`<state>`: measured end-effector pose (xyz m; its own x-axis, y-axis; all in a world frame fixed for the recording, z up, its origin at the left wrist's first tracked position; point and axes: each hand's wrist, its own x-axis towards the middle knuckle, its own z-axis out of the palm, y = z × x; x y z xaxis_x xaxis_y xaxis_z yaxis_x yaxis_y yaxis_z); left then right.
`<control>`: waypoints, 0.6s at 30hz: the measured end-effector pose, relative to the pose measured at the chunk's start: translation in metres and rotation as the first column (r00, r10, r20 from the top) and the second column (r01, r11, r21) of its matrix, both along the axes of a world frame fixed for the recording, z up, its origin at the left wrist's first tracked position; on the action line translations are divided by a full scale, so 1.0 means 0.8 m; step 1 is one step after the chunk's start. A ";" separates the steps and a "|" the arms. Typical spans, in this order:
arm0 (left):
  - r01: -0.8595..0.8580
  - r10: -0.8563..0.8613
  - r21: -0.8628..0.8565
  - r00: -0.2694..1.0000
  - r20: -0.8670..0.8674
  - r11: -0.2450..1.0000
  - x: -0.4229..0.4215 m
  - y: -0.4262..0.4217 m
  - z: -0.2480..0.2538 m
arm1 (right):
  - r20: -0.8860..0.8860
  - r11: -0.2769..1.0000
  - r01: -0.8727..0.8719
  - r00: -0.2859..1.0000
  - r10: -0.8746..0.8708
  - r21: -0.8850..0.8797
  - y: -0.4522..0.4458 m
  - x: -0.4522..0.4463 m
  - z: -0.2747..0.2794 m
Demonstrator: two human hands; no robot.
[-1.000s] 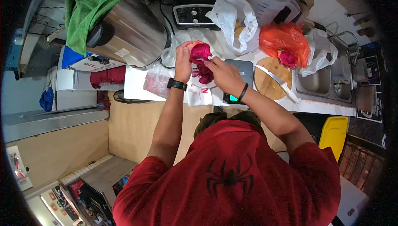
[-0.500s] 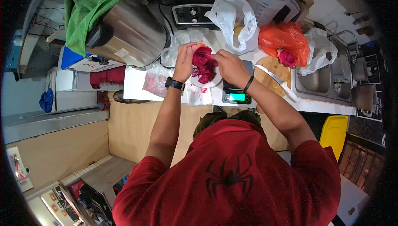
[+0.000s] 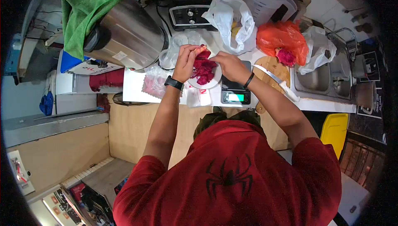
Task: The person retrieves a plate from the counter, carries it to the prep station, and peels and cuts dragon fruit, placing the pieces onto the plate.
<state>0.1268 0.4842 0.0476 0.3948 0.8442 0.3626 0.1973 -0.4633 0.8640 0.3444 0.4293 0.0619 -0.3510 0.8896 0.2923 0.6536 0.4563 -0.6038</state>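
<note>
My left hand (image 3: 186,62), with a dark watch on the wrist, is closed round a piece of dragon fruit (image 3: 203,55) with deep magenta flesh. Right below it stands a white plate (image 3: 216,82) bearing chunks of red flesh (image 3: 204,77). My right hand (image 3: 229,65) has its fingers pinched together at the fruit's right side; what they hold is too small to make out. Beneath my right wrist sits a kitchen scale (image 3: 236,97) with a lit green display.
On the right, a knife (image 3: 275,79) lies across a round wooden board (image 3: 269,65). Another dragon fruit (image 3: 285,57) rests by an orange bag (image 3: 277,37), beside the sink (image 3: 313,79). A white bag (image 3: 234,23) and a steel urn (image 3: 132,35) stand behind. Plastic-wrapped pink pieces (image 3: 153,86) lie left.
The fruit in my left hand has tipped, and its red flesh now hangs lower over the plate. My right hand has shifted slightly, with its fingertips a little lower.
</note>
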 end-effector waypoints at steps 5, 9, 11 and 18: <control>-0.034 0.034 -0.004 0.999 0.012 0.999 -0.003 -0.001 -0.008 | 0.026 0.998 -0.036 0.999 0.038 -0.047 -0.018 0.005 0.001; -0.063 0.063 0.014 0.998 0.016 0.998 -0.008 0.000 -0.007 | -0.030 0.999 0.004 1.000 -0.006 -0.039 -0.018 0.006 -0.005; -0.074 0.074 0.031 0.997 0.013 0.997 -0.009 0.000 -0.007 | -0.099 0.998 0.059 0.993 -0.061 -0.027 -0.017 0.006 -0.011; -0.144 0.142 0.014 0.987 0.074 0.990 -0.012 -0.003 -0.017 | -0.162 0.997 0.064 0.984 -0.071 -0.048 -0.028 -0.007 -0.020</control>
